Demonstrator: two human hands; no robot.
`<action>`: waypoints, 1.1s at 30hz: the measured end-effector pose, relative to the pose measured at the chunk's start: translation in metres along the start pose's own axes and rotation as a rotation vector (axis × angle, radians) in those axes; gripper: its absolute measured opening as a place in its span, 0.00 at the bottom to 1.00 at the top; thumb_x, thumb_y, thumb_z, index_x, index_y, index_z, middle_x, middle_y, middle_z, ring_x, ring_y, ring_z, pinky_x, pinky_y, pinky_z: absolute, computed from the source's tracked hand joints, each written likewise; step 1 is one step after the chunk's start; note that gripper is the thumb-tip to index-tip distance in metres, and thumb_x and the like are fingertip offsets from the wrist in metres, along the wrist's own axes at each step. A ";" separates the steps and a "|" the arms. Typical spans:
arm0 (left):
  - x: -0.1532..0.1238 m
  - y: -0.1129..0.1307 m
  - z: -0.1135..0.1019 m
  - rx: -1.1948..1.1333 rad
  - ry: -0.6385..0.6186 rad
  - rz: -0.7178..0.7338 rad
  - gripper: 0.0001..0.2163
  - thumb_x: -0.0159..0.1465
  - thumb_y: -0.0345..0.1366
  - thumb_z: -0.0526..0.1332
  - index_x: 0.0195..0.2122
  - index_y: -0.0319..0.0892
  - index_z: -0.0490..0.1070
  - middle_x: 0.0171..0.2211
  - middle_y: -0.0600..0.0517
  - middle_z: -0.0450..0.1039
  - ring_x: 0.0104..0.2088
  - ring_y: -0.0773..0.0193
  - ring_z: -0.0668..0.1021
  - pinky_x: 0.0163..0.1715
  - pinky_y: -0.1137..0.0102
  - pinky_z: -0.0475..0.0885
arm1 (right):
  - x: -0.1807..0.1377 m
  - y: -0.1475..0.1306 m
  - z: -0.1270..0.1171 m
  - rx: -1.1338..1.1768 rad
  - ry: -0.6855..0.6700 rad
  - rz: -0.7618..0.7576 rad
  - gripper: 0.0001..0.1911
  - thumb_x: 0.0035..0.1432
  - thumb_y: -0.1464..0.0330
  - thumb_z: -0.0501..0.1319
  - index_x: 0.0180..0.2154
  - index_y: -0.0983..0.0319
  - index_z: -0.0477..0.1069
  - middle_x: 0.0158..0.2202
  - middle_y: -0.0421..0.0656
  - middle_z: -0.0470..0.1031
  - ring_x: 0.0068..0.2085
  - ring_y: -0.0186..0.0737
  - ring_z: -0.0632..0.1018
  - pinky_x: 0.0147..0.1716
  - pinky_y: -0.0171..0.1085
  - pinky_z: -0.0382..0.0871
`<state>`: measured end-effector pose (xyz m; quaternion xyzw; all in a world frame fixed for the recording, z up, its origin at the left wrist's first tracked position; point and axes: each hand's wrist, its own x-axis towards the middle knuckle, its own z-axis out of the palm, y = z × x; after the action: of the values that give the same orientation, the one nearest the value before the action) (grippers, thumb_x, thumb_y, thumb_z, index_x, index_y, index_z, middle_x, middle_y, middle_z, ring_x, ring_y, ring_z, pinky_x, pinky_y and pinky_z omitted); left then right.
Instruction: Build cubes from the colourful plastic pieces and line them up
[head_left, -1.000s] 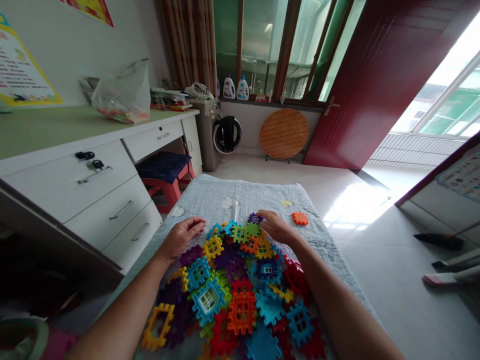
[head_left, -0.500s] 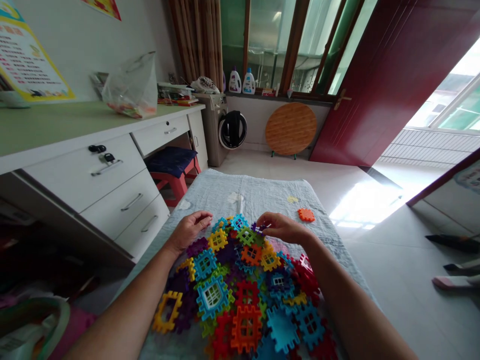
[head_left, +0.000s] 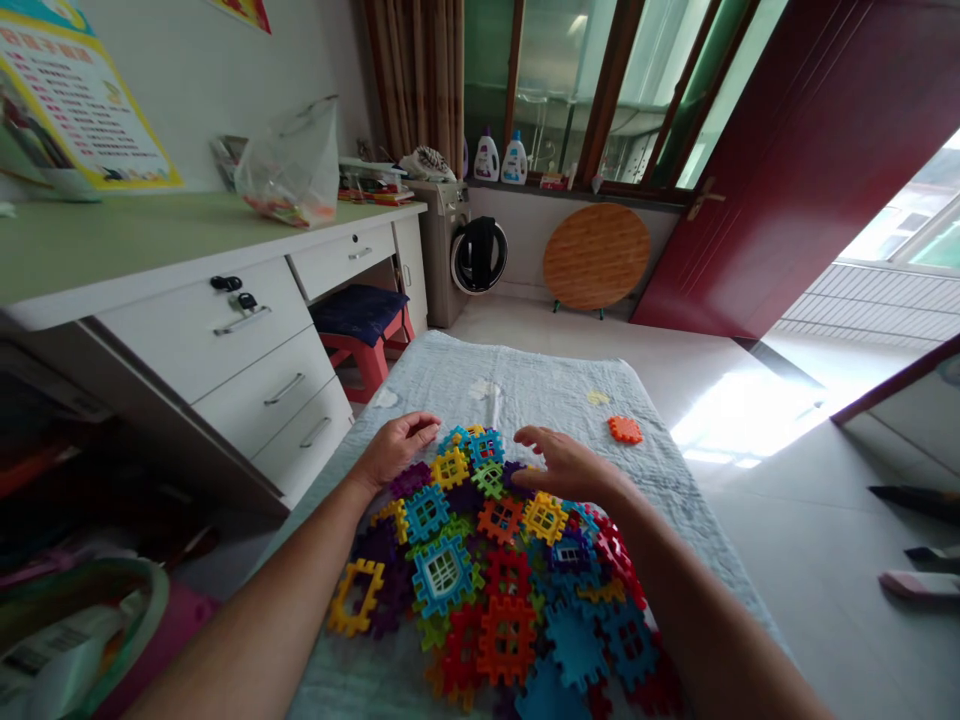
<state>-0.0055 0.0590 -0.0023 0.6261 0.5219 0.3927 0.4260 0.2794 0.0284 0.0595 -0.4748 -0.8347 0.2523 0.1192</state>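
A heap of colourful square interlocking building blocks (head_left: 442,575) lies before me on a cloth-covered table. My left hand (head_left: 397,452) rests at the heap's far left edge, thumb and fingers drawn together, and no block shows in it. It is near a purple block (head_left: 411,481) and a yellow window block (head_left: 450,467). Over the far right of the heap is my right hand (head_left: 564,466), thumb and fingers apart. A dark purple block (head_left: 517,478) lies just under its thumb; whether they touch I cannot tell. An orange block (head_left: 625,430) lies alone on the cloth, to the right.
The light blue cloth (head_left: 540,385) covers the table. To the left stand a desk with drawers (head_left: 255,370) and a red stool (head_left: 367,355) with a dark cushion. A washing machine (head_left: 446,250), a round wooden tabletop (head_left: 596,255) and a dark red door (head_left: 742,190) are beyond.
My right hand's fingers have spread apart, and the purple block that was at its fingertips now lies lower in the heap. The view has swung slightly left. My left hand stays beside the heap.
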 end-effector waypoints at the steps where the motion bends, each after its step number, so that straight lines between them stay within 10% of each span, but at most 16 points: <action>1: 0.000 0.000 0.000 0.005 -0.001 0.000 0.21 0.55 0.52 0.60 0.40 0.39 0.73 0.35 0.48 0.76 0.37 0.57 0.76 0.41 0.65 0.71 | 0.000 0.000 0.003 -0.015 -0.043 -0.016 0.27 0.48 0.61 0.65 0.50 0.60 0.65 0.45 0.48 0.73 0.43 0.44 0.73 0.41 0.41 0.66; 9: 0.000 -0.001 0.000 -0.007 0.000 0.014 0.20 0.55 0.50 0.61 0.40 0.40 0.73 0.36 0.48 0.77 0.36 0.58 0.76 0.41 0.65 0.70 | -0.001 -0.004 0.009 -0.175 -0.066 -0.109 0.19 0.44 0.73 0.61 0.42 0.60 0.70 0.37 0.44 0.74 0.37 0.39 0.72 0.34 0.35 0.63; 17: -0.001 -0.002 0.000 -0.004 -0.004 0.029 0.18 0.56 0.49 0.60 0.40 0.40 0.74 0.36 0.49 0.77 0.37 0.58 0.76 0.41 0.66 0.70 | -0.013 -0.020 -0.016 0.135 -0.495 -0.126 0.09 0.51 0.73 0.55 0.31 0.61 0.74 0.24 0.35 0.72 0.23 0.27 0.71 0.22 0.27 0.60; 24: 0.000 -0.003 -0.001 0.033 -0.006 0.045 0.18 0.56 0.49 0.60 0.40 0.40 0.73 0.37 0.49 0.76 0.38 0.58 0.76 0.42 0.66 0.69 | -0.005 -0.020 0.002 0.034 -0.045 -0.085 0.11 0.51 0.75 0.56 0.37 0.61 0.72 0.34 0.41 0.74 0.33 0.34 0.74 0.35 0.33 0.67; 29: 0.000 -0.004 -0.001 0.063 -0.012 0.050 0.19 0.57 0.49 0.59 0.41 0.39 0.73 0.37 0.49 0.76 0.38 0.58 0.76 0.42 0.65 0.70 | -0.004 -0.020 0.017 0.041 -0.144 -0.292 0.35 0.44 0.78 0.59 0.56 0.59 0.60 0.56 0.47 0.63 0.52 0.42 0.69 0.52 0.40 0.63; 33: 0.001 -0.005 -0.001 0.071 -0.006 0.065 0.18 0.57 0.49 0.59 0.41 0.40 0.73 0.37 0.49 0.77 0.38 0.58 0.76 0.42 0.66 0.70 | -0.005 -0.022 0.021 0.017 -0.163 -0.323 0.35 0.44 0.78 0.57 0.57 0.59 0.59 0.54 0.47 0.64 0.52 0.42 0.69 0.52 0.41 0.63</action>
<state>-0.0075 0.0601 -0.0067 0.6584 0.5137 0.3858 0.3921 0.2564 0.0085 0.0542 -0.3115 -0.9048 0.2746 0.0941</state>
